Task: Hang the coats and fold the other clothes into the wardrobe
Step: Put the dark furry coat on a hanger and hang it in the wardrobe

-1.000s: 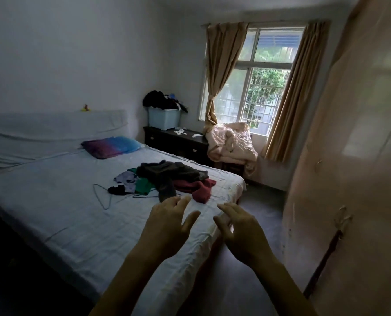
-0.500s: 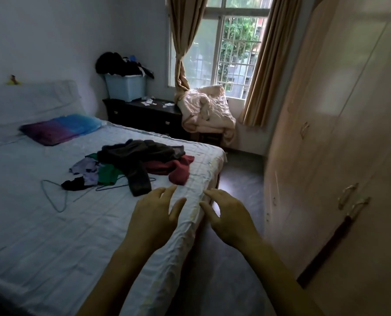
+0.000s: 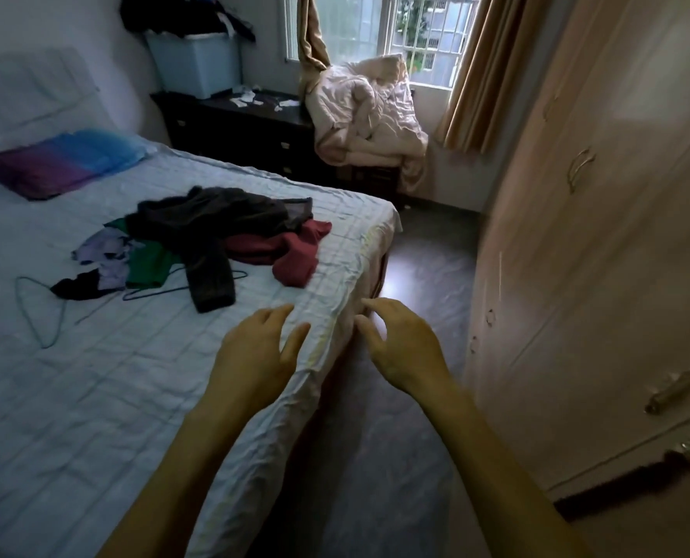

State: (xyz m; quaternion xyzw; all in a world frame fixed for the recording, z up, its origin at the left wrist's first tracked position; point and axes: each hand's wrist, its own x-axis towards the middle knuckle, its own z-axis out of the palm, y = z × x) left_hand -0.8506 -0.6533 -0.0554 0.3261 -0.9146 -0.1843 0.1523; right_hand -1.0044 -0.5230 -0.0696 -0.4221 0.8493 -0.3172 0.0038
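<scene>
I see the bed [image 3: 93,396] filling my left and the wardrobe [image 3: 617,235] running down my right, its doors looking shut. The clothes pile sits on the bed towards its far right corner: a dark coat [image 3: 210,219] on top, a red garment [image 3: 291,251] beside it, a green one [image 3: 148,263] half under. At least 2 wire hangers [image 3: 39,312] lie left of the pile. My left hand [image 3: 254,356] hovers over the mattress edge, fingers loosely spread, empty. My right hand [image 3: 404,348] hangs past the edge, loosely curled, also empty. I judge this to be the approach, with nothing sorted yet. Next I need to reach further forward and grip the coat.
</scene>
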